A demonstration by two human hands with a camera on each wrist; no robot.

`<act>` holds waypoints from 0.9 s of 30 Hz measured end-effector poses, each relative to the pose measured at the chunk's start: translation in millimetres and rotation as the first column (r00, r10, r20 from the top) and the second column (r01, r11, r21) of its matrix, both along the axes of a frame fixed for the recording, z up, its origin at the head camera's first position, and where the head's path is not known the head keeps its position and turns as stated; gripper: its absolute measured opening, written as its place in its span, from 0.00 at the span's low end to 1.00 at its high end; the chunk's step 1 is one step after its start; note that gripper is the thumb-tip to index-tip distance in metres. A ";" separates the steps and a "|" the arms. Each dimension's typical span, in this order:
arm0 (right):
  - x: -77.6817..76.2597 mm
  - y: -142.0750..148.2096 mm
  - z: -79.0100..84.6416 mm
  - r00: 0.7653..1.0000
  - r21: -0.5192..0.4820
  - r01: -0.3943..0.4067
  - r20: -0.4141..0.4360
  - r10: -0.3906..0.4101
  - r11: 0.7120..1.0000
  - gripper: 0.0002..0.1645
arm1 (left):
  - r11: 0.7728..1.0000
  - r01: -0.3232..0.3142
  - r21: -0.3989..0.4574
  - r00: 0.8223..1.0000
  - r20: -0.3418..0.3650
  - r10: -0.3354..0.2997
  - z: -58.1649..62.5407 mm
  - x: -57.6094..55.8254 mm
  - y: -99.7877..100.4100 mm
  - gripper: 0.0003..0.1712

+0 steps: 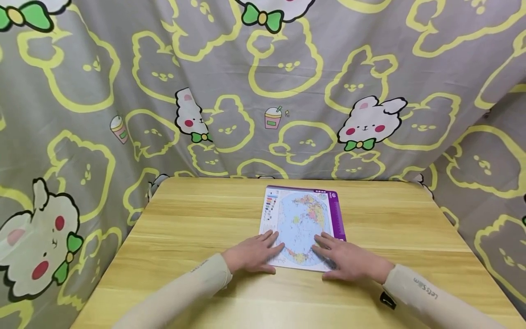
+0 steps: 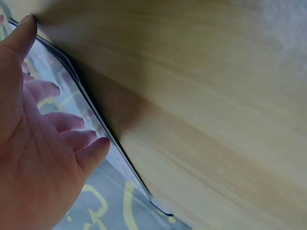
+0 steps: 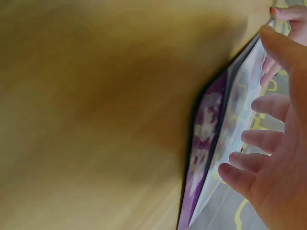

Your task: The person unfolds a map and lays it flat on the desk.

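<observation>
A flat world map board lies on the table, turned sideways, with a purple strip along its right side. My left hand rests at its near left corner, fingers spread over the printed face and thumb by the near edge. At the near right corner, my right hand lies with fingers extended onto the map and thumb along the front. The left wrist view shows the board's thin dark edge beside loosely extended fingers. In the right wrist view, the purple border shows beside the pale map surface.
The wooden table extends around the board on all sides. A grey curtain with yellow outlines and white cartoon rabbits hangs behind the table and along both sides. A small black tag sits by the right sleeve cuff.
</observation>
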State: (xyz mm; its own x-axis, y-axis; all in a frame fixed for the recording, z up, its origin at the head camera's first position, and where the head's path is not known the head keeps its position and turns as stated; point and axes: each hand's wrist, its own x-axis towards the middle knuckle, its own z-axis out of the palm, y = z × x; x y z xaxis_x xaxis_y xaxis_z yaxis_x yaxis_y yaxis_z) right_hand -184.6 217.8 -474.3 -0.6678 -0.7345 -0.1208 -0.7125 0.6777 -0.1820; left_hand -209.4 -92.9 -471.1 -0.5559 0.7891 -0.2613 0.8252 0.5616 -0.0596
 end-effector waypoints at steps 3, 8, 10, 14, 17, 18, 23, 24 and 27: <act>1.7 2.2 -4.3 1.000 0.019 -0.018 -0.024 0.018 1.000 0.42 | 1.000 0.018 -0.006 1.000 0.013 -0.017 -0.3 0.7 0.5 0.41; 2.9 2.7 -5.8 0.999 0.051 -0.019 -0.033 0.020 0.999 0.38 | 0.999 0.044 0.012 0.999 0.005 -0.044 -1.3 -0.5 0.9 0.37; 3.3 1.7 -5.9 0.999 0.050 -0.014 -0.032 0.016 0.999 0.37 | 0.999 0.049 0.019 0.999 -0.010 -0.049 -2.0 -1.5 0.2 0.36; 4.4 0.6 -6.9 0.999 0.056 -0.016 -0.043 0.019 0.998 0.36 | 0.999 0.049 0.023 0.999 -0.021 -0.048 -3.2 -3.1 -0.6 0.36; 5.0 0.8 -7.5 0.999 0.059 -0.020 -0.045 0.023 0.998 0.35 | 1.000 0.024 0.010 1.000 -0.012 -0.024 -3.9 -3.4 0.3 0.39; 5.0 0.8 -7.2 0.999 0.058 -0.020 -0.042 0.022 0.998 0.35 | 1.000 0.012 0.002 1.000 -0.010 -0.012 -4.1 -3.3 0.7 0.40; 3.1 1.0 -5.0 1.000 0.050 -0.023 -0.015 0.023 0.999 0.34 | 0.999 -0.018 -0.028 1.000 -0.012 0.017 -4.5 -2.4 2.7 0.40; 2.6 1.0 -4.4 1.000 0.050 -0.025 -0.011 0.025 0.998 0.34 | 0.999 -0.019 -0.030 1.000 -0.011 0.019 -4.6 -2.3 2.8 0.39; 0.5 1.8 -3.1 0.999 0.041 -0.033 -0.013 0.033 0.999 0.33 | 0.999 -0.027 -0.022 1.000 0.001 0.027 -4.0 -2.3 2.5 0.38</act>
